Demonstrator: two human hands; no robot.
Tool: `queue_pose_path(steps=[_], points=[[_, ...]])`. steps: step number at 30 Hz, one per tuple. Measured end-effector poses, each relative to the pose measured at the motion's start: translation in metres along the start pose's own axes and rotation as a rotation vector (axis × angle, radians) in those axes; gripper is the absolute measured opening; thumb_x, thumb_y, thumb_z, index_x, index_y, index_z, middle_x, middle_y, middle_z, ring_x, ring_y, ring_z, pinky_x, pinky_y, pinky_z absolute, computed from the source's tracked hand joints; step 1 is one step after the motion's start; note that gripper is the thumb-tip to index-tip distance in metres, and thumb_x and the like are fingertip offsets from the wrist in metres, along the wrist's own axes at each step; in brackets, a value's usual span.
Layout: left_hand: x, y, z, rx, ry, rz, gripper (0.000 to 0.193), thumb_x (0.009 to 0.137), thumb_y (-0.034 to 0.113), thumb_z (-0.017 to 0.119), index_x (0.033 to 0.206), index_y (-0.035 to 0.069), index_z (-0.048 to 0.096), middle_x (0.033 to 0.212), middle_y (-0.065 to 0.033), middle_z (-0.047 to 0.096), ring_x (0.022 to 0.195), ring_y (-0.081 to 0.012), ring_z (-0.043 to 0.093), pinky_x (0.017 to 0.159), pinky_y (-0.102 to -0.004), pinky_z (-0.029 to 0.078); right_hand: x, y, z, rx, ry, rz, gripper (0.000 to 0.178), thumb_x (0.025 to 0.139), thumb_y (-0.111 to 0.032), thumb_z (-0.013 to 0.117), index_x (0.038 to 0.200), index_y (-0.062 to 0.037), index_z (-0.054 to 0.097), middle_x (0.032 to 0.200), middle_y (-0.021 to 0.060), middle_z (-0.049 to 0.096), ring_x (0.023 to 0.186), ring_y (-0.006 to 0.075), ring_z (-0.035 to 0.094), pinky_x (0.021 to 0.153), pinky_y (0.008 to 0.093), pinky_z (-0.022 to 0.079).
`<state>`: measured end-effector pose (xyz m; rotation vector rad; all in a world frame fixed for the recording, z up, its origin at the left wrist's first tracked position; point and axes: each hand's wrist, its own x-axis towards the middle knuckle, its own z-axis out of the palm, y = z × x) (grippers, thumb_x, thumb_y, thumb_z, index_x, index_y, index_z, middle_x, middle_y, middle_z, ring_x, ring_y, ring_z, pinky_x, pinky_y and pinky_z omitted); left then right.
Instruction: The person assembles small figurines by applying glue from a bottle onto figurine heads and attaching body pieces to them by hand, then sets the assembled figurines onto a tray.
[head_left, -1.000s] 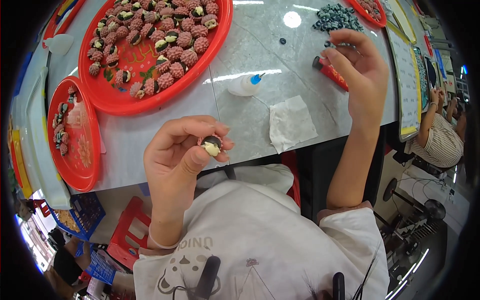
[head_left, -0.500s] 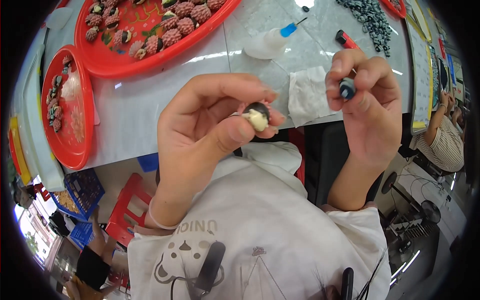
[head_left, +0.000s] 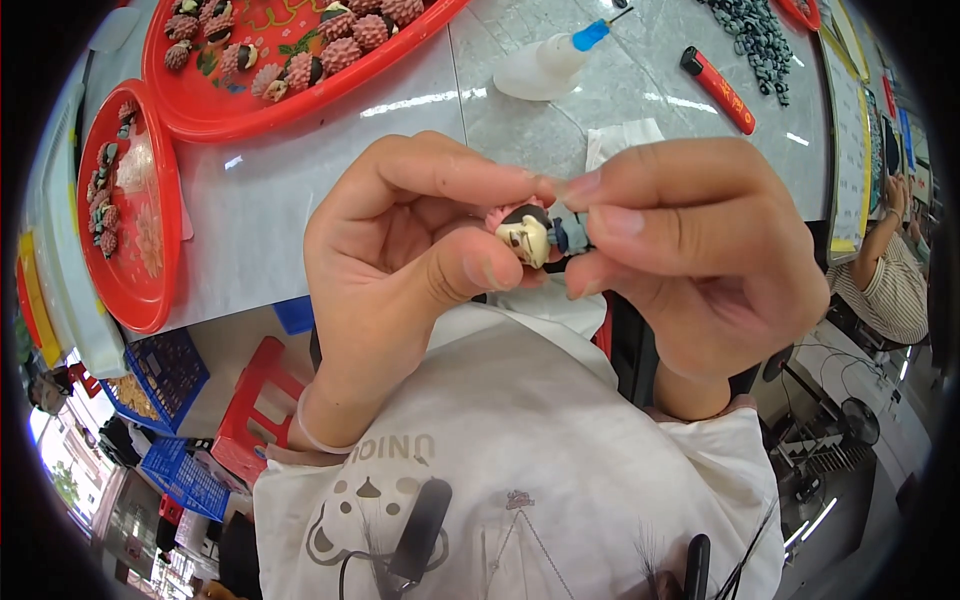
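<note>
Between the thumb and fingers of my left hand [head_left: 385,260] is a small figurine head [head_left: 524,236], with pink knobbly hair, a dark band and a cream face. My right hand [head_left: 715,245] pinches a small grey-blue figurine body [head_left: 570,235]. The body's dark end meets the head at its neck side, and the two look to be touching. My right fingertips hide part of the body. Both hands are held close together above my lap, just off the table's near edge.
A large red tray [head_left: 290,128] of pink figurine heads and a smaller red tray [head_left: 150,270] with assembled-looking figurines stand left. Beyond my hands are a white squeeze bottle [head_left: 535,70], a red lighter [head_left: 722,92], a white cloth [head_left: 622,138] and a pile of grey-blue bodies [head_left: 765,50].
My right hand has moved left and down, bringing the body up against the head. The head has turned so its face shows. My left hand has stayed nearly in place.
</note>
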<state>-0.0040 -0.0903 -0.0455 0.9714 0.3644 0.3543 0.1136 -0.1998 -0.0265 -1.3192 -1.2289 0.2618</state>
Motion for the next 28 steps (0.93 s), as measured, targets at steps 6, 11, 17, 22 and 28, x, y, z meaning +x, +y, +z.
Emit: queue_pose_path(steps=[6,11,17,22,28], points=[[0.006,-0.004,-0.008,0.108,-0.062,0.186,0.037,0.065,0.027,0.070,0.084,0.000,0.052,0.076,-0.0039,0.048,0.068,-0.0092,0.046,0.069,-0.0219,0.042,0.004,-0.006,0.004,-0.158,-0.006,-0.106,0.022,0.060,0.006,0.067,0.078,0.0047,0.055,0.078,0.0198,0.055,0.062,0.0194,0.059,0.051,0.0220,0.050],[0.004,0.003,-0.014,0.144,-0.057,0.217,0.037,0.065,0.025,0.070,0.085,0.000,0.052,0.078,-0.0056,0.049,0.072,-0.0114,0.049,0.069,-0.0245,0.044,0.003,-0.001,0.014,-0.101,0.050,-0.032,0.022,0.062,0.000,0.068,0.080,0.0031,0.057,0.080,0.0192,0.055,0.062,0.0185,0.058,0.051,0.0211,0.048],[0.004,0.015,-0.025,0.074,-0.090,0.211,0.039,0.070,0.026,0.066,0.090,-0.001,0.047,0.082,-0.0099,0.052,0.070,-0.0167,0.054,0.061,-0.0258,0.045,0.003,-0.015,0.014,-0.285,-0.106,-0.036,0.029,0.066,-0.026,0.066,0.084,-0.0039,0.059,0.088,0.0150,0.050,0.071,0.0181,0.047,0.056,0.0239,0.038],[-0.010,0.083,-0.076,0.567,0.468,0.430,0.029,0.076,0.005,0.054,0.102,-0.003,0.046,0.095,-0.0094,0.053,0.088,-0.0155,0.052,0.079,-0.0270,0.040,-0.007,-0.008,0.002,-0.283,0.087,-0.002,0.025,0.061,-0.023,0.068,0.077,-0.0051,0.062,0.080,0.0100,0.052,0.063,0.0168,0.046,0.050,0.0221,0.034],[-0.027,0.139,-0.164,1.700,0.665,0.024,0.042,0.079,0.020,0.054,0.117,0.008,0.040,0.127,-0.0104,0.032,0.116,-0.0226,0.032,0.096,-0.0329,0.024,-0.003,-0.004,0.005,-0.249,0.037,0.193,0.016,0.072,-0.016,0.062,0.082,-0.0039,0.061,0.081,0.0122,0.052,0.066,0.0177,0.048,0.054,0.0246,0.034]])
